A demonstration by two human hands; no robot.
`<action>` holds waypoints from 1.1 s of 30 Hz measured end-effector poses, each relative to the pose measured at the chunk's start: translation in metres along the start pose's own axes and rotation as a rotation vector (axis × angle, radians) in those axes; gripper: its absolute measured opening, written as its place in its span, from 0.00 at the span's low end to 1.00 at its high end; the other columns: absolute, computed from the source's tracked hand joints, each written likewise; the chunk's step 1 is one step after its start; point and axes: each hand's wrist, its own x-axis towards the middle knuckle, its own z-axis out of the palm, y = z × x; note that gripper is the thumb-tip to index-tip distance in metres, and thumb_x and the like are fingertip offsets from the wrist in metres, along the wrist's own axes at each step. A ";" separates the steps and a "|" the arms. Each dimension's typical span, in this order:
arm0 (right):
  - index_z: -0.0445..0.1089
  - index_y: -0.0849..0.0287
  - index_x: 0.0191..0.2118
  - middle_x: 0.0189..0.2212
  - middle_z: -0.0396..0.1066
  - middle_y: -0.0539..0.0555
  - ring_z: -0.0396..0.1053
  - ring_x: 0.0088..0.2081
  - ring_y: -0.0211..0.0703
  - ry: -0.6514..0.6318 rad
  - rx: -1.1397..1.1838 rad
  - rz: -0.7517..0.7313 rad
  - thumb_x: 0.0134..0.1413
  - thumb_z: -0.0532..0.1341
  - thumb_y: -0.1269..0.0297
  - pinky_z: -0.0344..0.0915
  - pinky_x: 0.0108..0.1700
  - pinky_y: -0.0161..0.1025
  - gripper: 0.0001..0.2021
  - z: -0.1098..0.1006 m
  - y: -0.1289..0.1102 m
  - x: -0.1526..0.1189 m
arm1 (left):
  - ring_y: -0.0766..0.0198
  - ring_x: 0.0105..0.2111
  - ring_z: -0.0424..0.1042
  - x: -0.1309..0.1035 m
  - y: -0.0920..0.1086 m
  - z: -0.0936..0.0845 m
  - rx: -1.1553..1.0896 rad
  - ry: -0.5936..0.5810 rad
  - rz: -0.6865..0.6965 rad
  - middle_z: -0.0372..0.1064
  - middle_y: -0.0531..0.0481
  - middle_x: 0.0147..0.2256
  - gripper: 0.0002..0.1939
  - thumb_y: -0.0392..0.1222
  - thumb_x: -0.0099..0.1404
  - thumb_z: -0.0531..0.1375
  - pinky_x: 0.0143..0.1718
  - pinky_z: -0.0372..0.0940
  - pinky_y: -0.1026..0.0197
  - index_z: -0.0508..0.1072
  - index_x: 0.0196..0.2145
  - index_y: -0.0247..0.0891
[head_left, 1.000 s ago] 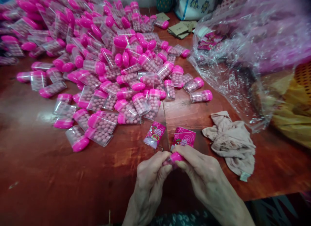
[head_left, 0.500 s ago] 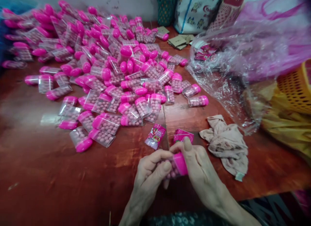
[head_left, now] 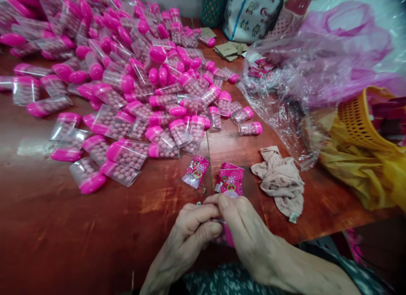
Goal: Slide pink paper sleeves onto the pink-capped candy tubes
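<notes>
My left hand (head_left: pixel 193 231) and my right hand (head_left: pixel 244 227) are together near the table's front edge, both closed around one clear container (head_left: pixel 226 235) with a pink cap and small pink balls inside. The fingers hide most of it. Just beyond my hands lie two pink printed packets, one on the left (head_left: pixel 196 172) and one on the right (head_left: pixel 231 178), the latter close to my right fingertips. A large pile of similar pink-capped containers (head_left: pixel 127 83) spreads over the left and middle of the wooden table (head_left: pixel 95 227).
A crumpled beige cloth (head_left: pixel 282 180) lies to the right. Beyond it are clear plastic wrap (head_left: pixel 279 100), a pink bag (head_left: pixel 349 41), a yellow basket (head_left: pixel 357 117) and a yellow bag (head_left: pixel 352 168). Brown cardboard pieces (head_left: pixel 230 50) and a white printed bag (head_left: pixel 250 15) stand at the back.
The view has shifted, bringing more of the yellow basket in. My right hand now covers more of the container, whose pink cap shows less. More of the right-hand packet shows.
</notes>
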 end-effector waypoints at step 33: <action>0.67 0.59 0.43 0.37 0.71 0.56 0.69 0.39 0.43 0.253 0.366 0.274 0.58 0.55 0.67 0.66 0.41 0.38 0.09 0.051 -0.033 0.038 | 0.60 0.40 0.71 -0.004 -0.002 0.010 -0.660 0.658 -0.117 0.72 0.47 0.37 0.08 0.39 0.60 0.57 0.42 0.65 0.59 0.73 0.38 0.38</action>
